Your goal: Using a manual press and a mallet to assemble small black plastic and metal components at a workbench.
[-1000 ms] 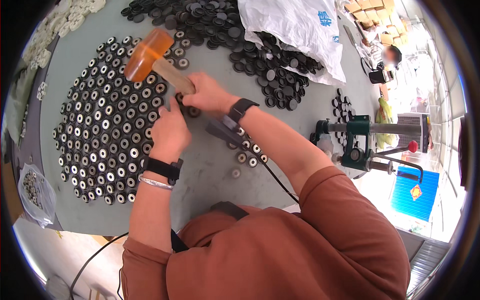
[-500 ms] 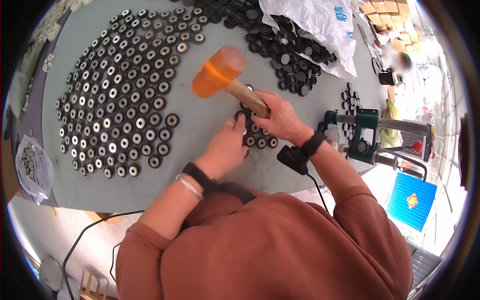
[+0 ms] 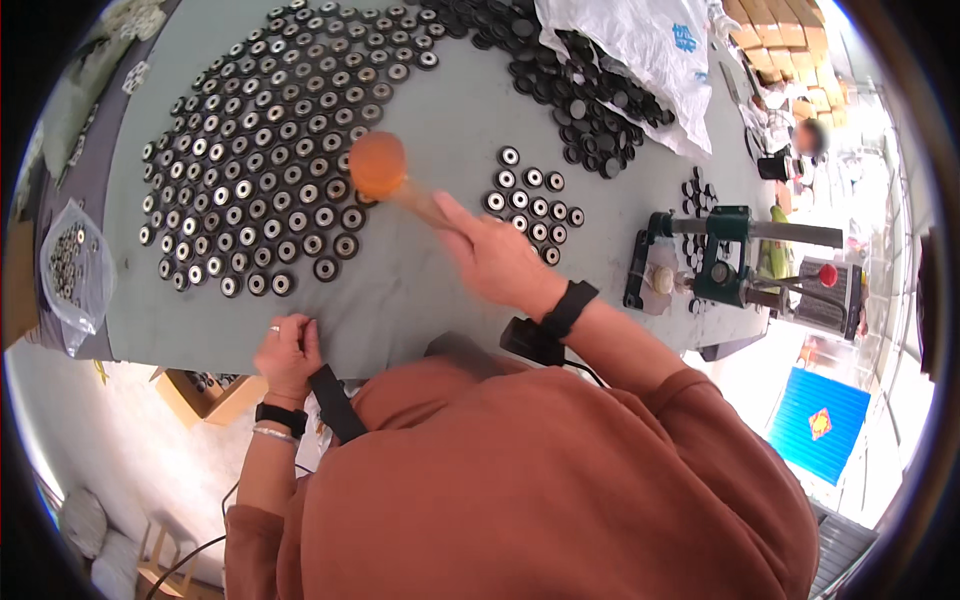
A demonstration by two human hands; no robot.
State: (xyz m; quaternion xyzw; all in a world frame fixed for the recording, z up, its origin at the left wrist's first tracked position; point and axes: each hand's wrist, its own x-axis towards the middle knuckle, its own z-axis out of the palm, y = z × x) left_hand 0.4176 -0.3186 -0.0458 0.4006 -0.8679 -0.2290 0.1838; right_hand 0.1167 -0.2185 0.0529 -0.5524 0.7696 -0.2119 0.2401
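My right hand (image 3: 500, 258) is closed around the wooden handle of a mallet (image 3: 378, 166). The mallet's orange head is over the right edge of a large group of black rollers with metal ring centres (image 3: 235, 190). To the right of that hand lies a smaller cluster of the same rollers (image 3: 539, 207). My left hand (image 3: 288, 358) rests at the table's front edge with its fingers curled in. Whatever those fingers may hold is hidden.
Black caps (image 3: 600, 130) lie heaped beside a white plastic bag (image 3: 650, 60) at the back. A green press (image 3: 728, 255) stands on the table (image 3: 420, 130) at right. A clear bag of small parts (image 3: 78, 270) hangs at the left edge, and an open carton (image 3: 205, 395) sits below.
My left hand has left the small roller cluster and moved left to the table's front edge. My right hand has swung the mallet left and nearer, uncovering that cluster.
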